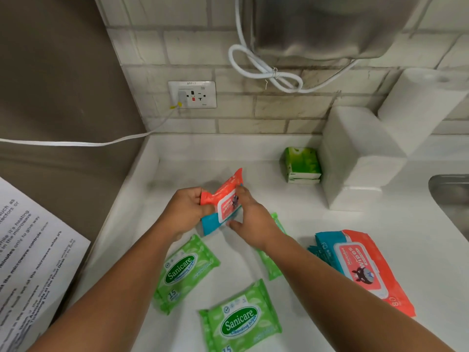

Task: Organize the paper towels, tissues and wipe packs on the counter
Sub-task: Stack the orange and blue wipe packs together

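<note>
Both hands grip one small red-and-blue wipe pack (224, 203) above the middle of the white counter (291, 217). My left hand (186, 209) clasps its left end and my right hand (250, 217) pinches its right side. Three green Sanicare wipe packs lie nearer me: one on the left (186, 273), one in front (239, 318), one partly hidden under my right forearm (272, 262). A larger red-and-blue wipes pack (365, 268) lies at the right on top of another one. At the back stand green tissue packs (302, 165), folded white paper towel stacks (355, 158) and a paper towel roll (421, 107).
A steel sink edge (449, 196) shows at the far right. A metal dispenser (330, 24) with a looped white cable hangs on the tiled wall above. A wall socket (192, 94) feeds a cord to the left. A printed notice (30, 252) lies on an appliance at left.
</note>
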Demonstrator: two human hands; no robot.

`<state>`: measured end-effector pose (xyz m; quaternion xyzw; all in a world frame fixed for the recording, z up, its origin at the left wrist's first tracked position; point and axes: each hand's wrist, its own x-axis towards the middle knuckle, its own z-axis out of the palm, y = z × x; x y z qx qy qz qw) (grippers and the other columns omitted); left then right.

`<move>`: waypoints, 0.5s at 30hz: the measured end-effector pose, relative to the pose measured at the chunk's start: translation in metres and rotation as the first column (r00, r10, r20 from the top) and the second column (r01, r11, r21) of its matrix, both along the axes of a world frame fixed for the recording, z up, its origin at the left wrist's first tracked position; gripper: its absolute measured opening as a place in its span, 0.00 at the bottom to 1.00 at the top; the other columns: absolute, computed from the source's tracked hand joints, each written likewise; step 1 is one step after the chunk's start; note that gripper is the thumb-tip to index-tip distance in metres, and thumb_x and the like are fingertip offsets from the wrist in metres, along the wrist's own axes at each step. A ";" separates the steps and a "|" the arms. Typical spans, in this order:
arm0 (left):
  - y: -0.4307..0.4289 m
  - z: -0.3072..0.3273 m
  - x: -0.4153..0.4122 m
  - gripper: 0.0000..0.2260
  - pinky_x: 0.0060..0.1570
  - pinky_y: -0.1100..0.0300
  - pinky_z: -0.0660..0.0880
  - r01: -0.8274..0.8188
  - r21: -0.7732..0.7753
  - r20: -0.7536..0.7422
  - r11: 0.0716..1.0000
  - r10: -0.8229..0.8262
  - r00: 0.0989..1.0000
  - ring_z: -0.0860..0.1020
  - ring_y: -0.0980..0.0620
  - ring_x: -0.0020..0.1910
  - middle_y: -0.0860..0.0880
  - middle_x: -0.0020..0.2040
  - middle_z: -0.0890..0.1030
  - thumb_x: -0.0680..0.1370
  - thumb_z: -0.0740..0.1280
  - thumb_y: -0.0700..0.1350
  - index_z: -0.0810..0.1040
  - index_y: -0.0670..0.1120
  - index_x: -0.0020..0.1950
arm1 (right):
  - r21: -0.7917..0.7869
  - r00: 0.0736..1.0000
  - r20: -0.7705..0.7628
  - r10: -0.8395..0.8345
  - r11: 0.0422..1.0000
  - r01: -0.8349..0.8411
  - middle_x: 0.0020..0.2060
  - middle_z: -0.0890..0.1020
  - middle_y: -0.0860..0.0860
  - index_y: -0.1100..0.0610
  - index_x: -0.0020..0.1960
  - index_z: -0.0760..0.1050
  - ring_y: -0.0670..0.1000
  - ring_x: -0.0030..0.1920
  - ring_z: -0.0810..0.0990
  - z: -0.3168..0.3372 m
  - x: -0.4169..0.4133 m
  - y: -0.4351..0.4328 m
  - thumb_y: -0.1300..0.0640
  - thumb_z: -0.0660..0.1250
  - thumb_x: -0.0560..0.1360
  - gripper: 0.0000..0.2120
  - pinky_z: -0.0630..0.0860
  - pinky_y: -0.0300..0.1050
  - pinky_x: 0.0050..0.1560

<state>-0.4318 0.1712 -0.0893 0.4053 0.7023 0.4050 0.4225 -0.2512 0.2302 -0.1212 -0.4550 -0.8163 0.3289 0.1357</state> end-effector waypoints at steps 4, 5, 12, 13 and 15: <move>-0.002 0.022 0.009 0.08 0.51 0.52 0.82 0.083 0.090 -0.119 0.993 -0.072 0.990 0.87 0.47 0.47 0.50 0.43 0.88 0.76 0.74 0.35 0.84 0.49 0.48 | 0.124 0.994 -0.093 -0.066 0.989 0.077 0.82 0.50 0.51 0.49 0.81 0.49 0.55 0.75 0.67 0.027 0.013 0.007 0.56 0.73 0.73 0.46 0.71 0.50 0.69; -0.002 0.029 0.013 0.09 0.51 0.52 0.82 0.117 0.111 -0.176 0.987 -0.097 0.980 0.87 0.48 0.47 0.50 0.43 0.88 0.77 0.74 0.36 0.84 0.51 0.48 | 0.163 0.994 -0.095 -0.058 0.984 0.073 0.82 0.49 0.52 0.48 0.81 0.51 0.56 0.77 0.63 0.037 0.018 0.008 0.55 0.74 0.72 0.46 0.69 0.52 0.71; -0.010 0.074 0.057 0.09 0.48 0.52 0.82 0.200 0.295 -0.294 0.934 -0.110 0.949 0.86 0.53 0.42 0.53 0.43 0.88 0.77 0.72 0.40 0.83 0.55 0.48 | 0.087 0.989 -0.139 0.057 0.995 -0.045 0.47 0.87 0.48 0.49 0.57 0.82 0.47 0.45 0.83 0.093 0.063 0.003 0.56 0.73 0.73 0.13 0.79 0.47 0.49; -0.011 0.082 0.065 0.08 0.48 0.52 0.82 0.197 0.323 -0.294 0.926 -0.100 0.951 0.86 0.53 0.42 0.53 0.43 0.88 0.77 0.72 0.40 0.83 0.55 0.48 | 0.058 0.986 -0.159 0.056 0.997 -0.047 0.44 0.86 0.48 0.50 0.56 0.82 0.47 0.42 0.83 0.099 0.071 0.000 0.57 0.73 0.73 0.12 0.79 0.46 0.46; -0.013 0.096 0.085 0.07 0.47 0.53 0.82 0.185 0.359 -0.292 0.915 -0.078 0.953 0.86 0.52 0.41 0.52 0.42 0.88 0.78 0.73 0.40 0.83 0.52 0.48 | 0.023 0.978 -0.205 0.045 0.999 -0.041 0.42 0.85 0.49 0.52 0.54 0.81 0.48 0.40 0.83 0.110 0.088 -0.005 0.57 0.72 0.75 0.08 0.79 0.47 0.44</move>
